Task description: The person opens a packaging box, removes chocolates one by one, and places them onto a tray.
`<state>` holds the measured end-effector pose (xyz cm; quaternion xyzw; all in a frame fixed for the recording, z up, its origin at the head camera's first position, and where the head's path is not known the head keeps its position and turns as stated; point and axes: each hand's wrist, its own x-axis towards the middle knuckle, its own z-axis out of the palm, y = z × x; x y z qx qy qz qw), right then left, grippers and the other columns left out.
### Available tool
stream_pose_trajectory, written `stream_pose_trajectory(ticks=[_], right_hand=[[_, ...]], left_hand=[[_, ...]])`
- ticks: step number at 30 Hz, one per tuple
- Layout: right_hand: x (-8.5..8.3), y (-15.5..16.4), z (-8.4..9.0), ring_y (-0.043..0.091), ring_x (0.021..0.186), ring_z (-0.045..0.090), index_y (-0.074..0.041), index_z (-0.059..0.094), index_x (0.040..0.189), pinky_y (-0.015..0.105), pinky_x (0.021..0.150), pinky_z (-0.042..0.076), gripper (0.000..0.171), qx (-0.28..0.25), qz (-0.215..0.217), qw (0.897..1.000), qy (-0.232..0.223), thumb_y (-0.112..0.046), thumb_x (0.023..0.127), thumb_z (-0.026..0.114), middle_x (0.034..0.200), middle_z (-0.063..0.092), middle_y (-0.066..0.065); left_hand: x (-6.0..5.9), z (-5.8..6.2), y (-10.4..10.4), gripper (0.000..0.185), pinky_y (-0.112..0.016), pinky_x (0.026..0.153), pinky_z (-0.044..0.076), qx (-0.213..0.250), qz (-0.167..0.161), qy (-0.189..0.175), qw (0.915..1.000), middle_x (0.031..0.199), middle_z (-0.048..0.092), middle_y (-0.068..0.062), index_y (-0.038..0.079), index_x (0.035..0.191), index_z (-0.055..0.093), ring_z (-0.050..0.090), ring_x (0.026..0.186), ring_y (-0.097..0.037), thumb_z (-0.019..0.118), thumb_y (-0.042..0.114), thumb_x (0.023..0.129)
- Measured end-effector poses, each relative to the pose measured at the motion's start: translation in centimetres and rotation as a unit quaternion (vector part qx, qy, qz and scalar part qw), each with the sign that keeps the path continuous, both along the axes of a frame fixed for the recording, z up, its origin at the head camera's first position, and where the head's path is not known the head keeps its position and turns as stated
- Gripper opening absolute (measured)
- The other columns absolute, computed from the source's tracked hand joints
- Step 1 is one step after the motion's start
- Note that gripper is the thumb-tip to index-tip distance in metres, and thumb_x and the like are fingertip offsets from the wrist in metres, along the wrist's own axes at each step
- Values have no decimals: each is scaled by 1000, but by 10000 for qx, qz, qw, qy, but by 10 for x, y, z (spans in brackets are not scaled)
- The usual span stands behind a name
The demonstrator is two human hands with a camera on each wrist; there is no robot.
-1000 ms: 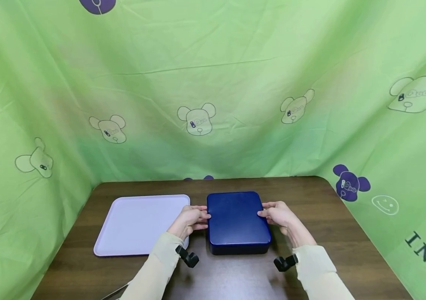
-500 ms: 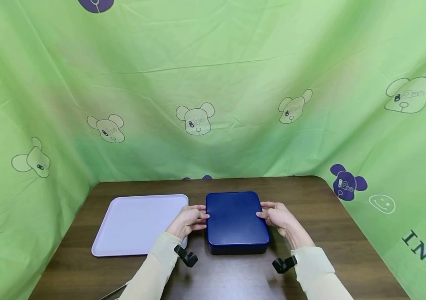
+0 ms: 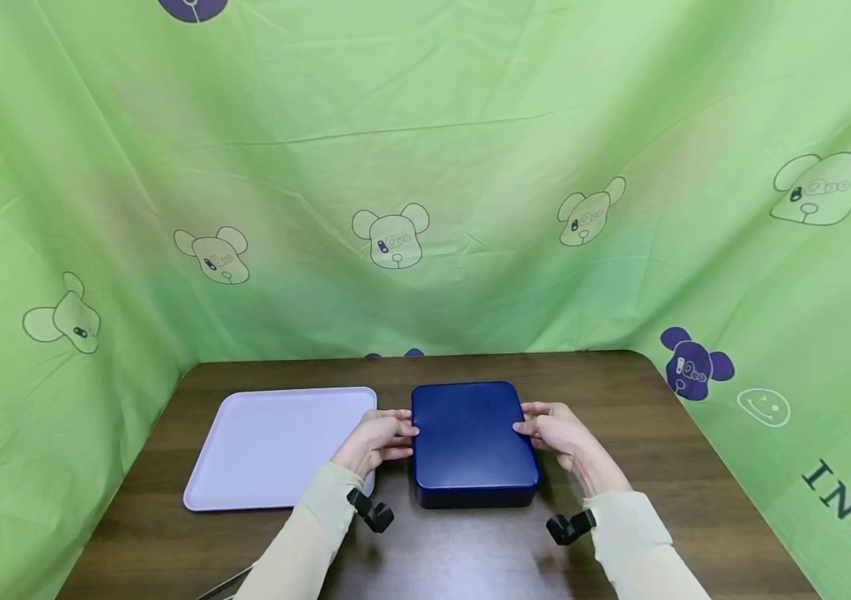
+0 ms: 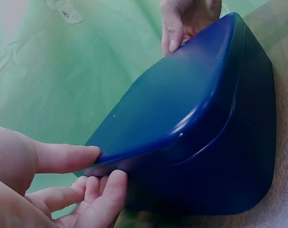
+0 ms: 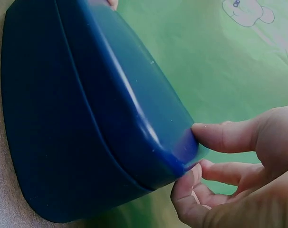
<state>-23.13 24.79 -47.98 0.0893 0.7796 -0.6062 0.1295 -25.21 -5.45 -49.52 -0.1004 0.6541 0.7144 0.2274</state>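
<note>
Head camera view: a person in cream sleeves holds a dark blue lidded box (image 3: 473, 444) at lower centre of the frame, where it sits on a dark brown wooden table (image 3: 643, 417). The left hand (image 3: 380, 437) grips the box's left edge and the right hand (image 3: 556, 432) grips its right edge, fingers curled at the lid line on both sides.

Left wrist view: the left thumb (image 4: 63, 156) presses against the lid's rim at lower left of the frame, while the other fingers (image 4: 103, 197) curl below the rim against the box's side. At the top of that frame, the right hand's fingers (image 4: 175, 31) touch the far edge of the lid.

Right wrist view: the right thumb (image 5: 225, 135) rests on the lid's corner at centre right of the frame, and the remaining fingers (image 5: 191, 190) curl below it at the seam between lid and base. The lid sits closed on the base in both wrist views.

Just left of the box in the head view, a pale lilac tray (image 3: 275, 442) lies flat on the table, partly behind the left hand. A green cloth backdrop (image 3: 425, 167) printed with cartoon bear heads fills the upper frame and wraps both sides of the table.
</note>
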Motion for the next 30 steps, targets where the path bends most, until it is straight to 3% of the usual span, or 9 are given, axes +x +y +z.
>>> stream_pose_trajectory(ticks=[10, 20, 30], right_hand=[[2, 1, 3, 8, 87, 58, 14, 41, 144, 26, 75, 50, 62, -83, 32, 10000, 43, -1, 90, 67, 121, 53, 12], [4, -1, 7, 7, 88, 62, 14, 40, 145, 26, 78, 53, 60, -182, 92, 9998, 81, 1, 92, 65, 126, 55, 18], [5, -6, 10, 12, 89, 57, 15, 39, 145, 29, 75, 48, 63, 337, -13, 9993, 138, -3, 91, 66, 129, 52, 22]], left_hand=[[0, -1, 1, 43, -30, 65, 59, 19, -18, 48, 10000, 94, 64, -6, -6, 129, 58, 58, 70, -16, 66, -9, 87], [0, -2, 1, 41, -29, 64, 59, 29, 2, 50, 10000, 94, 65, -10, -7, 128, 57, 58, 70, -16, 64, -9, 88], [-1, 1, 7, 43, -28, 61, 59, -109, 82, 87, 9999, 88, 64, -8, -8, 126, 57, 59, 70, -17, 67, -10, 84]])
